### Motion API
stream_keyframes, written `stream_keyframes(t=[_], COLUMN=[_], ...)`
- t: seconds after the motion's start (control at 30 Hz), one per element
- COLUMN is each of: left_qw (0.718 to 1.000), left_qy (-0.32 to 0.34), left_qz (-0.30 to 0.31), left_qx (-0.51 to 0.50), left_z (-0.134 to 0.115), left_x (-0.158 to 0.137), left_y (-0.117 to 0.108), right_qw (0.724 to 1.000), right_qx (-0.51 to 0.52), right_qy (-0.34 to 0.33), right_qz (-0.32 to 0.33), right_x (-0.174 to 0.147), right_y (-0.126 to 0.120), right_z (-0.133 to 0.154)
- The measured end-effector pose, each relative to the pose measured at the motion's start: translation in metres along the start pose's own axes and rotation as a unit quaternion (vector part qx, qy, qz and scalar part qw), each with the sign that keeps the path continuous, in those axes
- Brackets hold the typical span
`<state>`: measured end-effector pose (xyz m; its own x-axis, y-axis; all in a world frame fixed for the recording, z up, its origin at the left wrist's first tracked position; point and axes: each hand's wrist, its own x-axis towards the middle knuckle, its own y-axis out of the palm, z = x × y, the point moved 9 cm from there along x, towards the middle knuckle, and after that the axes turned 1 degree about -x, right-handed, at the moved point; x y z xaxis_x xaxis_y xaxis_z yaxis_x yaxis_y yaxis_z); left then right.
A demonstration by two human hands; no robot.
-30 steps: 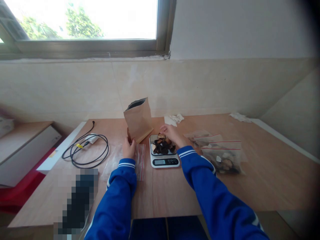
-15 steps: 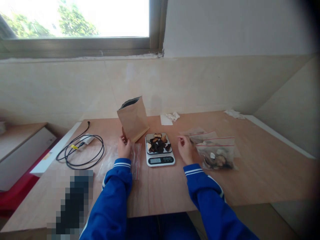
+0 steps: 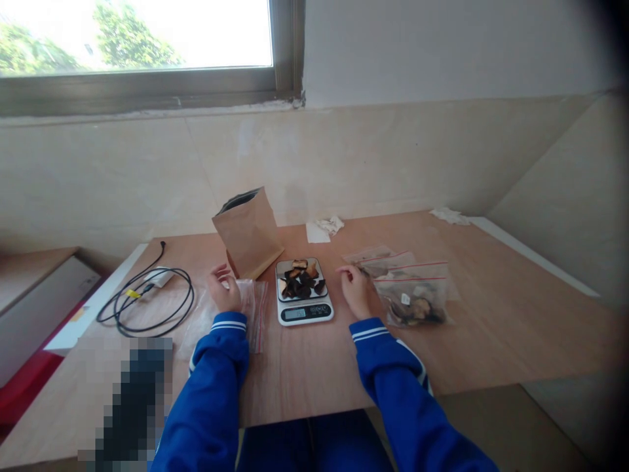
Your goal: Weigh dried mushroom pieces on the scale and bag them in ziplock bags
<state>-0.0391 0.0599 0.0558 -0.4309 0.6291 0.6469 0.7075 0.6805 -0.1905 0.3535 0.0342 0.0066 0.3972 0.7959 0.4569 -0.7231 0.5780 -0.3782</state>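
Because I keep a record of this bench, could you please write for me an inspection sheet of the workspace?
Surface: wood-look table, reaching the wall.
Working things: digital scale bearing dark dried pieces, reading unclear; brown paper pouch standing open; flat clear bags left; filled clear bags right.
Clutter: crumpled white paper at the back; pixelated dark object front left.
Grips: left grip above or on the flat clear bags, loosely open, nothing seen held; right grip between scale and filled clear bags, fingers curled, contents cannot be told.
Cables: coiled black cable left.
Surroundings: window, wall.
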Motion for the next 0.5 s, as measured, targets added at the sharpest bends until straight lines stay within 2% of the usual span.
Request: stream_keyframes(t=[0.13, 0.2, 0.3, 0.4, 0.5], left_qw=[0.994, 0.99, 0.988, 0.983, 0.965], left_qy=[0.096, 0.125, 0.13, 0.128, 0.097], left_qz=[-0.039, -0.027, 0.011, 0.1, 0.218], left_qx=[0.046, 0.062, 0.084, 0.089, 0.112], left_z=[-0.035, -0.05, -0.07, -0.087, -0.082], left_x=[-0.006, -0.011, -0.016, -0.021, -0.033], left_y=[-0.018, -0.022, -0.03, -0.033, -0.034], right_qw=[1.0, 1.0, 1.0, 1.0, 1.0], right_qx=[-0.001, 0.002, 0.006, 0.009, 0.006], right_qy=[0.002, 0.003, -0.001, -0.007, -0.018], right_qz=[0.008, 0.008, 0.011, 0.016, 0.02], right_x=[0.0, 0.0, 0.0, -0.001, -0.001], right_y=[0.002, 0.003, 0.004, 0.006, 0.007], right_z=[0.0, 0.0, 0.001, 0.003, 0.005])
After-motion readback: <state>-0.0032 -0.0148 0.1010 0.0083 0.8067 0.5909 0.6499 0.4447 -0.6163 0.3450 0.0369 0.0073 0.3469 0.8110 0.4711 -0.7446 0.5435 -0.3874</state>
